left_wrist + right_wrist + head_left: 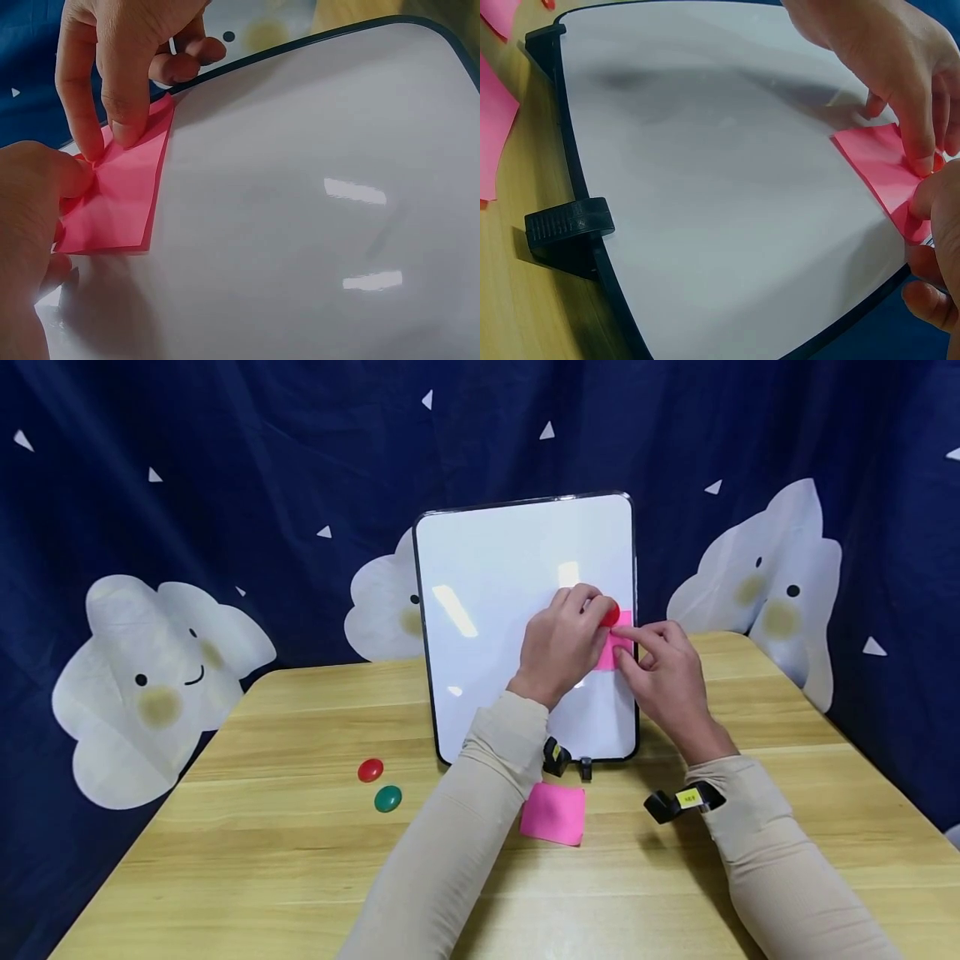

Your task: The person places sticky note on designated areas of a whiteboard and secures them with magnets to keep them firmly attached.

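Observation:
A black-framed whiteboard (495, 568) stands tilted back on the table, with a pink sticky note (611, 656) against its right side. My left hand (558, 647) holds a round red magnet (612, 613) at the upper part of this note. From the right, my right hand (667, 672) touches the note with index fingertip and thumb. In the left wrist view, the thumb and index finger of the right hand (135, 60) press on the pink paper beside the left hand (30, 195). Fingers hide most of the magnet in both wrist views.
On the table (300, 877) left of the board lie a red magnet (371, 770) and a green magnet (387, 798). Another pink sticky note (553, 817) lies in front of the board. Black feet (570, 225) support its lower edge. Behind hangs a blue cloud-print curtain (262, 460).

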`<state>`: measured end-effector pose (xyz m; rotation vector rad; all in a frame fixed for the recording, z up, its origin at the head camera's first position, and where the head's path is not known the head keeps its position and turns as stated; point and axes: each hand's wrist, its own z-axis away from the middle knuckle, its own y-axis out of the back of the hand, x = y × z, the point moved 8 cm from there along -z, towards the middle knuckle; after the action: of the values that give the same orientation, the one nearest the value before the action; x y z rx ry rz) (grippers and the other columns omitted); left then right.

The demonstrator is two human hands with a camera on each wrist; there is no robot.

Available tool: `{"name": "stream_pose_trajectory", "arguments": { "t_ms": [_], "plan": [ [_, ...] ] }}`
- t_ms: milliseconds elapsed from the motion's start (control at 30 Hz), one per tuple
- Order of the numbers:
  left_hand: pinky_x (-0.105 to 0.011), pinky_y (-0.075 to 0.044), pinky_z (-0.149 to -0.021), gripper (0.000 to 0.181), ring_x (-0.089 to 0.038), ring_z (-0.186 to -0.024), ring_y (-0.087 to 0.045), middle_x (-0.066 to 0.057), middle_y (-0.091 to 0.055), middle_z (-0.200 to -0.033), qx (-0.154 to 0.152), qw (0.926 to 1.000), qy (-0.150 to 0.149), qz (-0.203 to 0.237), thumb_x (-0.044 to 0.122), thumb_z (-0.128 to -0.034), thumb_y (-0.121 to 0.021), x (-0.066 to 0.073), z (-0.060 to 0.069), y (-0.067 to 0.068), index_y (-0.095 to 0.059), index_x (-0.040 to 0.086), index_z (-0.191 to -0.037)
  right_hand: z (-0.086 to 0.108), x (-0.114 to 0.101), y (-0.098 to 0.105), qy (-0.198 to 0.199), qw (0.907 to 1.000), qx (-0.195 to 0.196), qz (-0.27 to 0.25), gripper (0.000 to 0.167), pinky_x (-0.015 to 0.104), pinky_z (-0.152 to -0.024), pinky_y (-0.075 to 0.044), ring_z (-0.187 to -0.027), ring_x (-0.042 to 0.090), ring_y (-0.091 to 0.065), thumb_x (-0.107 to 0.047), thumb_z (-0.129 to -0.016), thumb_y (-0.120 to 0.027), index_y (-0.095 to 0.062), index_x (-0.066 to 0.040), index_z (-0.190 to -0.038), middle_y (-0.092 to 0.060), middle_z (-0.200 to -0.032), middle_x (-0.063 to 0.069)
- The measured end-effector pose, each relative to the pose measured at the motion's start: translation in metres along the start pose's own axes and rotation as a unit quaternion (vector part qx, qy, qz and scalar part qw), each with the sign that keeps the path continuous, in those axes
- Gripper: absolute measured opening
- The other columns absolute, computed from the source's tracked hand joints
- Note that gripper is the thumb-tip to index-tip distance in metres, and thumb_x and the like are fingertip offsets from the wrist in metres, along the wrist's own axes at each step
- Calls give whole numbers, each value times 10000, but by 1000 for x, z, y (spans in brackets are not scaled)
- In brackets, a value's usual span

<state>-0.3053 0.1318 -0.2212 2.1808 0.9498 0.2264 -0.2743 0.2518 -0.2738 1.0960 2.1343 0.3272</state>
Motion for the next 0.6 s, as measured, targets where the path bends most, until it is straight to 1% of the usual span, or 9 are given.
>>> {"name": "stream_pose_trajectory", "arguments": {
  "t_ms": [167,300,433,600],
  "plan": [
    [-234,-527,-865,321,-164,-1058,-611,-36,-635,-1200,-44,10000,28,38,294,-927,-696,1,0,-1,-691,160,-1218,0,1,0,-30,10000,-7,-6,280,275,-626,-428,-753,220,-495,-83,-923,-713,-735,-77,-1202,-541,-1063,163],
    [-235,-533,-852,292,-163,-1043,-614,-32,-634,-1182,7,10000,50,33,285,-939,-674,-1,1,-2,-692,163,-1203,0,3,-2,-60,10000,-45,-35,289,273,-630,-431,-763,216,-493,-88,-921,-718,-734,-86,-1209,-540,-1064,158],
    [-230,-535,-839,270,-164,-1028,-610,-37,-631,-1165,32,9999,33,159,265,-949,-663,-2,1,-2,-693,158,-1195,0,3,-2,-107,9999,-45,-55,293,268,-633,-434,-777,217,-494,-97,-925,-715,-731,-89,-1217,-541,-1067,156],
    [-226,-532,-846,302,-164,-1032,-608,-53,-623,-1166,-14,9996,24,286,264,-935,-686,-1,1,-1,-690,149,-1215,0,2,0,-142,9999,-28,-71,288,248,-630,-427,-773,218,-496,-95,-928,-711,-732,-85,-1215,-543,-1068,157]
  ]
}}
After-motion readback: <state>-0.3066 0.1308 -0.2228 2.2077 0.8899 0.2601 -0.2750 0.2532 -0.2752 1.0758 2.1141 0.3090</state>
